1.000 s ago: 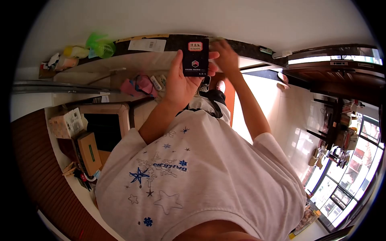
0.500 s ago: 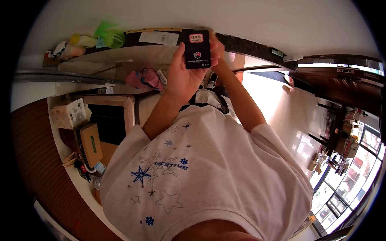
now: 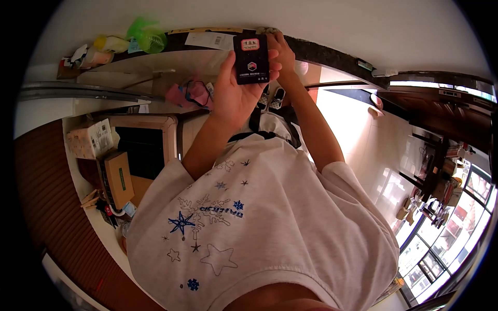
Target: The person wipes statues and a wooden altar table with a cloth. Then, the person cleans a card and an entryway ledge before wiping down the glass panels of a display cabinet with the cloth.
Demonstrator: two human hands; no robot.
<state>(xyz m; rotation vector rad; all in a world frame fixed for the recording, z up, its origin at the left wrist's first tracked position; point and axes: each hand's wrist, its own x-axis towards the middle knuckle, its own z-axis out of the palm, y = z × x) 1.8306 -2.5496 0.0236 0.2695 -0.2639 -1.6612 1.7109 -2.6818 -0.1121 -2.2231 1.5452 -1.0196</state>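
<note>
My left hand (image 3: 231,93) is wrapped around a flat black box (image 3: 252,67), held upright in front of me. On the box are a pink-edged label with handwriting and a hexagonal logo with small white print below. Beyond it, my right hand (image 3: 281,54) reaches to the dark ledge, its fingers bent over a crumpled greyish cloth (image 3: 267,30). The box hides part of this hand. A white paper with a barcode (image 3: 210,40) lies on the ledge left of the box.
On the ledge's left end stand a green translucent plastic item (image 3: 148,36), a yellow-capped bottle (image 3: 111,44) and a cup (image 3: 97,57). A pink bag (image 3: 181,96) is below. Cardboard boxes (image 3: 119,181) sit at left. Slippers (image 3: 376,106) lie on the floor at right.
My left hand and the black box have shifted slightly left and up in view. My right hand, blurred before, now shows clearly, and the cloth has come into view.
</note>
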